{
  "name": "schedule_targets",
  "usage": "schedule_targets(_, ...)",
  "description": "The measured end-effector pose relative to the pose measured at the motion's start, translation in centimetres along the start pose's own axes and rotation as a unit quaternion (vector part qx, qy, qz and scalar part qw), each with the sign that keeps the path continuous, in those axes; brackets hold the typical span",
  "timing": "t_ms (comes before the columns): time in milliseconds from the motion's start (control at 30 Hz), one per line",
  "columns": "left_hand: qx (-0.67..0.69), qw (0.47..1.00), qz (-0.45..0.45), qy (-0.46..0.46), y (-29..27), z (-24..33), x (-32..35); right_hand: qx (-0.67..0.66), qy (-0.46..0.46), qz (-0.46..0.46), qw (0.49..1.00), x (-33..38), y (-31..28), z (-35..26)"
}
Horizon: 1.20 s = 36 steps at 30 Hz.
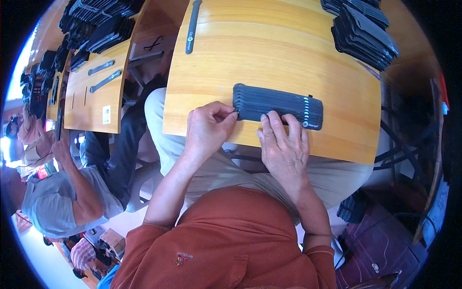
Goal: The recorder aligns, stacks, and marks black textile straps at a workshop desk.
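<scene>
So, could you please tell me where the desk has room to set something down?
The widest bare patch of the desk lies between the lone strap, the black stacks and the row of straps. Another borders that row's right end. It is crowded at the row's near edge, where the left hand and right hand are.

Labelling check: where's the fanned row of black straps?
In the head view, the black straps lie right of centre on the wooden table near its front edge, left hand at their left end, right hand on their near side.
</scene>
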<state>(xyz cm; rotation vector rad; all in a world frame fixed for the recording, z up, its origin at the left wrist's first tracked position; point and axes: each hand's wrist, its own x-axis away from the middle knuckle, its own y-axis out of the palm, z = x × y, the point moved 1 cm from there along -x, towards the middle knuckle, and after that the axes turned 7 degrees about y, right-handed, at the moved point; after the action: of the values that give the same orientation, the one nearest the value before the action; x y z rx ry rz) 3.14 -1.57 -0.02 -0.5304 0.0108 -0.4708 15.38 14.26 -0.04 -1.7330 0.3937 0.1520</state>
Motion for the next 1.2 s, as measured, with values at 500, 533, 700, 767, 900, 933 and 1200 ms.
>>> schedule_targets(500, -0.036, 0.999, 0.005, 0.020, 0.1, -0.1, -0.1, 0.019, 0.131, 0.013, 0.991, 4.9, -1.9, 5.9)
schedule_targets(533, -0.038, 0.999, 0.006, 0.016, 0.1, 0.0, 0.0, -0.002, 0.134, 0.014, 0.991, 4.9, -1.9, 5.9)
schedule_targets(700, -0.067, 0.993, 0.024, 0.094, 0.2, 0.4, 0.3, -0.004, 0.134, 0.022, 0.991, 5.0, -2.2, 5.9)
schedule_targets(767, -0.091, 0.983, 0.047, 0.153, 0.3, 0.4, 0.6, -0.002, 0.133, 0.024, 0.991, 5.0, -2.2, 6.0)
schedule_targets(900, -0.226, 0.941, 0.037, 0.249, 0.4, 0.3, 1.8, 0.004, 0.128, 0.030, 0.991, 5.0, -1.9, 5.9)
schedule_targets(933, -0.284, 0.919, 0.041, 0.269, 0.4, 0.5, 2.0, 0.005, 0.133, 0.033, 0.991, 4.9, -1.9, 5.9)
schedule_targets(1200, -0.368, 0.839, 0.006, 0.402, -1.0, -0.4, 2.0, -0.002, 0.140, 0.043, 0.989, 5.2, -1.8, 6.0)
